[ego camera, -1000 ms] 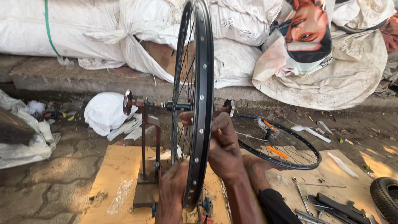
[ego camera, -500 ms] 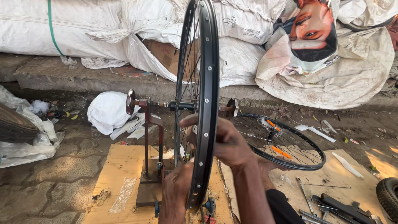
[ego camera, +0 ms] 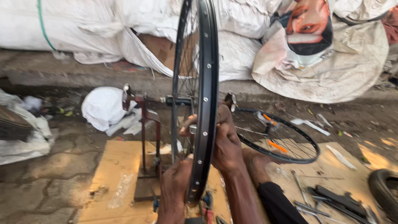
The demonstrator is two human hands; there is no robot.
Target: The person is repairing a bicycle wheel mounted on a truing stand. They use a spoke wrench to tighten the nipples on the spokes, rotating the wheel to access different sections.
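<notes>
My black bicycle rim [ego camera: 206, 83] stands upright in the middle of the frame, running from the top edge down almost to the bottom, edge-on to me. Its hub [ego camera: 179, 101] sits on the axle of a dark red truing stand [ego camera: 146, 137], which rises from a sheet of cardboard [ego camera: 118, 166] at lower centre.

My right hand [ego camera: 226, 141] is just right of the rim at mid-height, fingers curled closed around something among the spokes; I think it is a small metal spoke tool, but the blur keeps me from being sure. My left hand [ego camera: 176, 184] is lower, at bottom centre, its fingers wrapped around the lower part of the rim from the left side.

Behind my right hand, right of centre, a second spoked wheel [ego camera: 286, 137] with orange reflectors lies flat on the ground. Loose metal tools [ego camera: 331, 201] lie scattered at lower right. A crumpled white bag [ego camera: 103, 108] sits left of the stand, and big white sacks [ego camera: 83, 25] fill the top of the frame.
</notes>
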